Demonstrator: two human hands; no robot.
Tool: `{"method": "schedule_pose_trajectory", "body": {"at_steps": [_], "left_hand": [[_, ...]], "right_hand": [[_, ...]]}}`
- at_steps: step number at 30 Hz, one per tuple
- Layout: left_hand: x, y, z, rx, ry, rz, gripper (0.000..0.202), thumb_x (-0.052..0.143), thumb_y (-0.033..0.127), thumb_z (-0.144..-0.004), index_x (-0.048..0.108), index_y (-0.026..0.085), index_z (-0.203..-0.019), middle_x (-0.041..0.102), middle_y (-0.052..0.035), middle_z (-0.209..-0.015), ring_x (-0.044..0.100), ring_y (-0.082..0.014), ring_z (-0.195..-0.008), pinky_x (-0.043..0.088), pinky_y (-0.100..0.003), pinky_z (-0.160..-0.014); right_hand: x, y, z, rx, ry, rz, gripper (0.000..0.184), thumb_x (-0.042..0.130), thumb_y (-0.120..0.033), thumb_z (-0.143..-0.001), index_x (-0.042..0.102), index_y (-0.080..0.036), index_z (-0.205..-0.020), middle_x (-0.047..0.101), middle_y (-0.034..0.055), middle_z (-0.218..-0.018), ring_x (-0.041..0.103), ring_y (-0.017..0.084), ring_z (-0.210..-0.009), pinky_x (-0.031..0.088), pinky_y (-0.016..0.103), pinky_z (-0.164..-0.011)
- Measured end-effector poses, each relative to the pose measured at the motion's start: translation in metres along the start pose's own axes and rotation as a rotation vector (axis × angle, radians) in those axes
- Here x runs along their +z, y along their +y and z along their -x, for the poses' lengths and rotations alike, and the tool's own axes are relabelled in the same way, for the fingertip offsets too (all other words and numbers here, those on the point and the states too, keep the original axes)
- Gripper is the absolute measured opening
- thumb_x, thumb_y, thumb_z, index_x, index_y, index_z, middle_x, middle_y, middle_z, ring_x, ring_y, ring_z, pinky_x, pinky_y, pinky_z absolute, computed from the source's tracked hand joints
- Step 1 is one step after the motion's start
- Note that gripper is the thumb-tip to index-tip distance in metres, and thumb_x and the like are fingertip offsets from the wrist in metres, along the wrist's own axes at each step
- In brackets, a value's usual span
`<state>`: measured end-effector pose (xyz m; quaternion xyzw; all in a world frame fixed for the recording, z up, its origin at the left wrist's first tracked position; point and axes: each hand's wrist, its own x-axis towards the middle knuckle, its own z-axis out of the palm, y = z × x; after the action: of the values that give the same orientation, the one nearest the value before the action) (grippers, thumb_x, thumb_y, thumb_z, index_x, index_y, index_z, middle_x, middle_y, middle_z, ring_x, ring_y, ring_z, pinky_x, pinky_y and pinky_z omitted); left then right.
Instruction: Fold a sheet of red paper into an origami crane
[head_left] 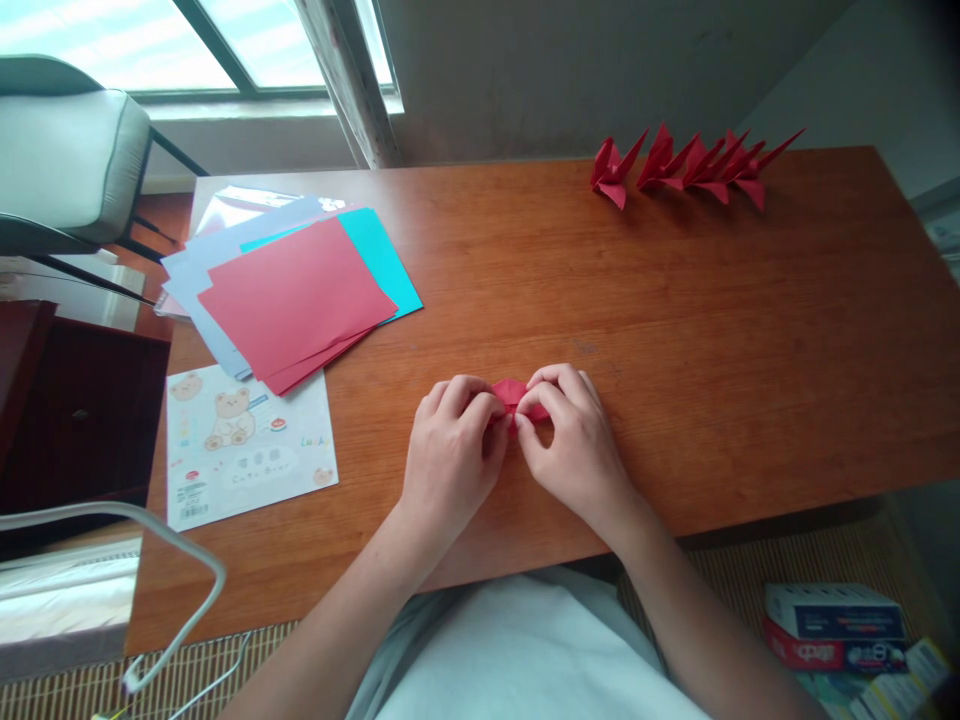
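Observation:
A small piece of folded red paper [511, 392] is held between my two hands, low over the front middle of the wooden table. My left hand [459, 432] pinches its left side, thumb against fingers. On the right side, the thumb and index finger of my right hand [574, 440] close on the paper. Much of the paper is covered by my fingers, so its exact folded shape is hard to make out. Several red origami cranes [705, 168] stand in a row along the far right edge of the table.
On the table's left side lie red sheets [300, 300] over turquoise [382, 260] and pale blue paper [214, 320]. A bear-printed sheet [251, 450] is nearer me. A white cable [180, 545] crosses the lower left. Boxes [834, 625] sit below the table at right.

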<state>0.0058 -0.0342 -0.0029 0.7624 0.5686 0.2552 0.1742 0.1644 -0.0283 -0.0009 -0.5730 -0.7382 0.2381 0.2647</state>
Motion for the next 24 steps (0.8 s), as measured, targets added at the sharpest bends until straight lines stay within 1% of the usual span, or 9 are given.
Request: {"method": "schedule_pose_trajectory", "body": {"at_steps": [9, 12, 14, 17, 21, 24], "left_hand": [[0.0, -0.001, 0.0, 0.006, -0.004, 0.001, 0.011, 0.056, 0.017, -0.094, 0.062, 0.021, -0.085, 0.064, -0.0072, -0.1, 0.055, -0.0228, -0.091, 0.049, -0.039, -0.081], [0.0, -0.001, 0.0, 0.009, -0.005, -0.006, 0.011, 0.056, 0.017, -0.094, 0.062, 0.021, -0.085, 0.063, -0.0072, -0.1, 0.055, -0.0227, -0.091, 0.049, -0.038, -0.081], [0.0, -0.001, 0.0, 0.012, -0.006, -0.012, 0.01, 0.057, 0.017, -0.093, 0.063, 0.02, -0.086, 0.064, -0.0072, -0.1, 0.055, -0.0226, -0.091, 0.049, -0.038, -0.08], [0.001, -0.001, 0.0, 0.018, -0.006, -0.019, 0.008, 0.058, 0.017, -0.093, 0.063, 0.019, -0.086, 0.064, -0.0076, -0.1, 0.055, -0.0225, -0.09, 0.048, -0.037, -0.08], [0.001, 0.0, 0.0, 0.018, -0.006, -0.025, 0.01, 0.057, 0.018, -0.094, 0.063, 0.018, -0.086, 0.064, -0.0081, -0.099, 0.055, -0.0224, -0.089, 0.049, -0.037, -0.08], [0.001, -0.001, -0.001, 0.025, -0.003, -0.029, 0.011, 0.056, 0.017, -0.093, 0.063, 0.018, -0.085, 0.064, -0.0083, -0.099, 0.056, -0.0226, -0.089, 0.049, -0.037, -0.08]], "right_hand": [[-0.001, -0.001, 0.001, 0.01, -0.008, -0.01, 0.015, 0.061, -0.009, -0.085, 0.057, -0.023, -0.082, 0.058, 0.0098, -0.104, 0.055, 0.027, -0.099, 0.05, 0.044, -0.089], [-0.002, 0.001, 0.001, 0.009, -0.009, -0.028, 0.015, 0.061, -0.008, -0.086, 0.06, -0.022, -0.089, 0.059, 0.0096, -0.106, 0.056, 0.027, -0.1, 0.05, 0.043, -0.091], [-0.003, 0.003, 0.001, 0.006, -0.008, -0.05, 0.02, 0.059, -0.006, -0.086, 0.061, -0.022, -0.096, 0.06, 0.0092, -0.106, 0.057, 0.027, -0.101, 0.051, 0.042, -0.092], [-0.005, 0.01, 0.002, -0.026, -0.014, -0.084, 0.026, 0.056, -0.002, -0.087, 0.063, -0.023, -0.102, 0.061, 0.0083, -0.108, 0.058, 0.026, -0.103, 0.05, 0.04, -0.093], [-0.01, 0.021, 0.004, -0.108, -0.033, -0.127, 0.028, 0.053, -0.003, -0.092, 0.066, -0.024, -0.107, 0.062, 0.0072, -0.106, 0.058, 0.024, -0.103, 0.05, 0.039, -0.094], [-0.014, 0.024, 0.003, -0.126, -0.055, -0.169, 0.03, 0.049, -0.003, -0.094, 0.066, -0.023, -0.108, 0.063, 0.0069, -0.105, 0.059, 0.022, -0.102, 0.05, 0.037, -0.093]]}}
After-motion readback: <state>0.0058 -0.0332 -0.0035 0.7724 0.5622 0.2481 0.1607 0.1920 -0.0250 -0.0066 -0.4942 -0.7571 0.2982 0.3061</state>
